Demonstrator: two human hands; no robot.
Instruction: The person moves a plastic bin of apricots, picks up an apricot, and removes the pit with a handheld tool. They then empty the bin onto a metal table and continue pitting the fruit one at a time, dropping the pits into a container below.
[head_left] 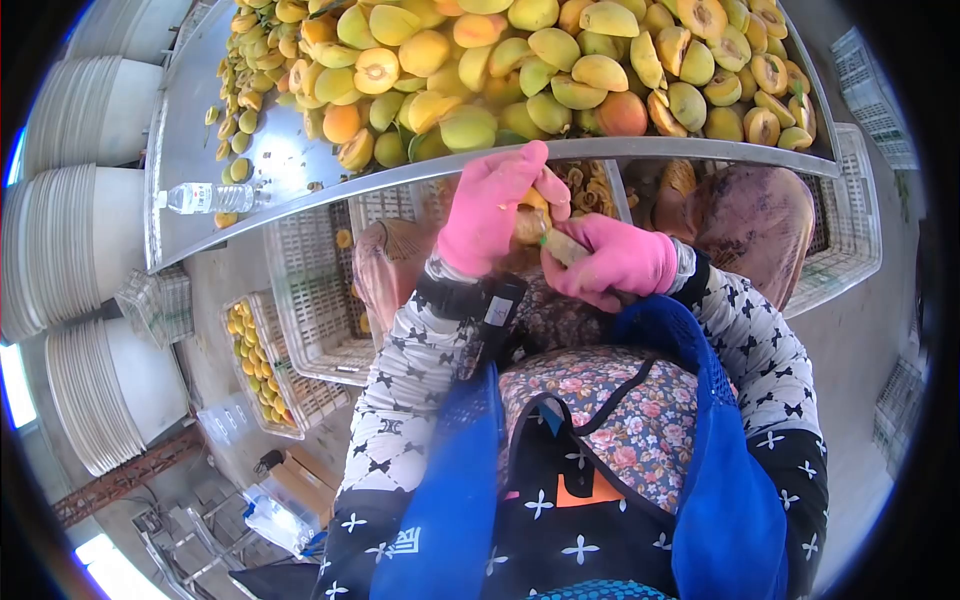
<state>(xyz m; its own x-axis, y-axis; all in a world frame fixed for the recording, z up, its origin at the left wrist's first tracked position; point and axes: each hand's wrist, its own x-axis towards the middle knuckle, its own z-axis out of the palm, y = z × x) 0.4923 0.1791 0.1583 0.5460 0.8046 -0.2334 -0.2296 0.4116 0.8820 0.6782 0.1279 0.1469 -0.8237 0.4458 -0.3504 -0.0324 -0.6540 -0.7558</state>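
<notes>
My left hand (pixel 490 210), in a pink glove, is closed around a piece of yellow peach (pixel 535 205) just below the metal table's front edge. Close beside it, my right hand (pixel 615 258), also in a pink glove, grips a small tool with a pale, flat handle (pixel 566 248). A bit of green shows at the tool's front end, which meets the fruit; whether it has a blade cannot be made out. Many peaches (pixel 470 127), some whole and some cut into halves, are heaped on the metal table (pixel 285 150) in front of me.
A plastic water bottle (pixel 200 198) lies at the table's left end. White crates (pixel 318 290) stand below the table, and another crate (pixel 845 230) is by my right knee. A crate of peaches (pixel 255 360) sits on the floor at left, near stacked pale trays (pixel 110 390).
</notes>
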